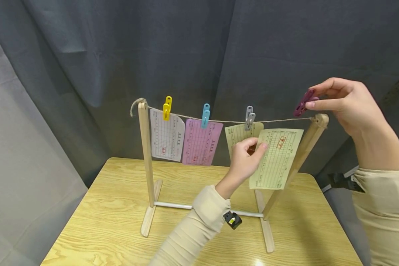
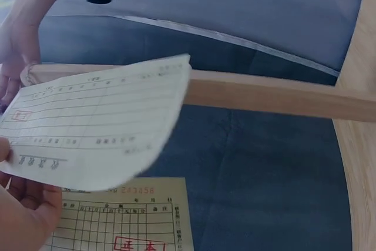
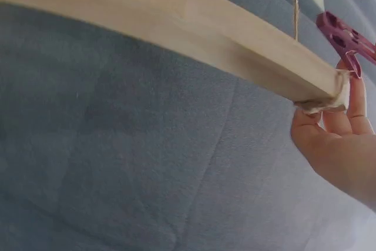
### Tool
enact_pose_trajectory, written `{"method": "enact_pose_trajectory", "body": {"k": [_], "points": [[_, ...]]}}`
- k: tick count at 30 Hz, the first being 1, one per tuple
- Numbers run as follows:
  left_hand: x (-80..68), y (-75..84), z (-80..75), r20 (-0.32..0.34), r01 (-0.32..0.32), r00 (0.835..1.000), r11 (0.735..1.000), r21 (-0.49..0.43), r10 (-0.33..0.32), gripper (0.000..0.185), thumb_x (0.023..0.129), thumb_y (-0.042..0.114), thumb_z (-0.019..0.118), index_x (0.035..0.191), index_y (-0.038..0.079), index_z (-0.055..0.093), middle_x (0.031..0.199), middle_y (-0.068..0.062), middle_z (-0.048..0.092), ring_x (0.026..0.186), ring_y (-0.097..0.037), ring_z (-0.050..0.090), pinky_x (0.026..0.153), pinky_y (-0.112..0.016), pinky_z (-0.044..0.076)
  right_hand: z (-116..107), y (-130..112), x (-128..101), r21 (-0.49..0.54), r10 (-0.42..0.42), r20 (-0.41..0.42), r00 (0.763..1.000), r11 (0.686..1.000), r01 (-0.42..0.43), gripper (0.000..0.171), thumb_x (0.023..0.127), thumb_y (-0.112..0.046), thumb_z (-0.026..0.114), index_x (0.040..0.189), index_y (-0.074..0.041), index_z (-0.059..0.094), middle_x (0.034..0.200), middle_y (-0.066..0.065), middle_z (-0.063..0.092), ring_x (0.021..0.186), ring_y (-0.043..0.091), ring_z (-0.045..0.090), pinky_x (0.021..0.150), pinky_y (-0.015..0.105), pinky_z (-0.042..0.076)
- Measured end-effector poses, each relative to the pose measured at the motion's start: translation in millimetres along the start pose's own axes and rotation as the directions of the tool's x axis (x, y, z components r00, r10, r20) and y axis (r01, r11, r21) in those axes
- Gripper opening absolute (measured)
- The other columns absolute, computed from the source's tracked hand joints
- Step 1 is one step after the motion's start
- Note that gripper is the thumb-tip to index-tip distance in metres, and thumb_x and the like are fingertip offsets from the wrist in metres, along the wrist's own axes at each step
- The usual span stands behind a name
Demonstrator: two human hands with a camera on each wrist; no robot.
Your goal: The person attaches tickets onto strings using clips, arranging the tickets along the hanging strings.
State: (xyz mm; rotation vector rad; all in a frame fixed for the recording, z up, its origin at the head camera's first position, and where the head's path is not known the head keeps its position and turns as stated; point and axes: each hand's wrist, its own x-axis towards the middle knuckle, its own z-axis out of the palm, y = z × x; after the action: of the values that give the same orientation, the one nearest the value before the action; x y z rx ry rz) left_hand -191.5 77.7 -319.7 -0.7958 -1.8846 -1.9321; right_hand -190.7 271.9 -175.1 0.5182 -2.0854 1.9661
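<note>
Between thumb and fingers my left hand pinches a yellow printed slip by its left edge, just below the twine near the right post. My right hand holds a dark purple clothespin above the twine's right end. In the right wrist view the purple clothespin appears beside the post's top. A second yellow slip hangs behind my left hand from a grey clothespin, partly hidden. In the left wrist view the held slip passes in front of the wooden post.
A pink slip hangs from a blue clothespin, and a white slip from a yellow clothespin. The wooden posts stand on feet joined by a white rod on the wooden table. Grey curtains hang behind.
</note>
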Motion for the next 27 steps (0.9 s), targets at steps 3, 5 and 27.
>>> {"method": "enact_pose_trajectory", "body": {"k": [3, 5, 27], "points": [[2.3, 0.5, 4.5, -0.009, -0.033, 0.999, 0.999, 0.017, 0.033, 0.013, 0.086, 0.004, 0.057, 0.086, -0.007, 0.064, 0.071, -0.014, 0.059, 0.061, -0.001, 0.046, 0.057, -0.013, 0.042, -3.5, 3.6, 4.5, 0.094, 0.027, 0.033, 0.999, 0.995, -0.030, 0.023, 0.074, 0.020, 0.060, 0.088, 0.002, 0.067, 0.078, 0.006, 0.067, 0.071, 0.014, 0.058, 0.061, 0.018, 0.047], [3.2, 0.6, 7.4, -0.008, -0.048, 0.999, 0.998, 0.026, 0.049, 0.013, 0.086, 0.004, 0.057, 0.086, -0.007, 0.064, 0.072, -0.014, 0.059, 0.062, -0.001, 0.046, 0.057, -0.013, 0.042, -5.7, 5.9, 6.6, 0.131, 0.041, 0.051, 0.998, 0.990, -0.048, 0.024, 0.075, 0.021, 0.058, 0.086, 0.003, 0.068, 0.078, 0.007, 0.067, 0.067, 0.015, 0.059, 0.059, 0.019, 0.047], [14.5, -4.2, 23.7, -0.106, -0.055, 0.992, 0.993, 0.107, 0.067, 0.013, 0.085, 0.004, 0.060, 0.089, -0.005, 0.066, 0.079, -0.013, 0.066, 0.064, -0.008, 0.057, 0.059, -0.011, 0.045, -6.2, 9.6, 18.9, 0.083, 0.231, -0.078, 0.970, 0.971, -0.225, 0.016, 0.073, 0.013, 0.067, 0.070, -0.002, 0.072, 0.066, 0.003, 0.065, 0.049, 0.013, 0.037, 0.044, 0.031, 0.010]]}}
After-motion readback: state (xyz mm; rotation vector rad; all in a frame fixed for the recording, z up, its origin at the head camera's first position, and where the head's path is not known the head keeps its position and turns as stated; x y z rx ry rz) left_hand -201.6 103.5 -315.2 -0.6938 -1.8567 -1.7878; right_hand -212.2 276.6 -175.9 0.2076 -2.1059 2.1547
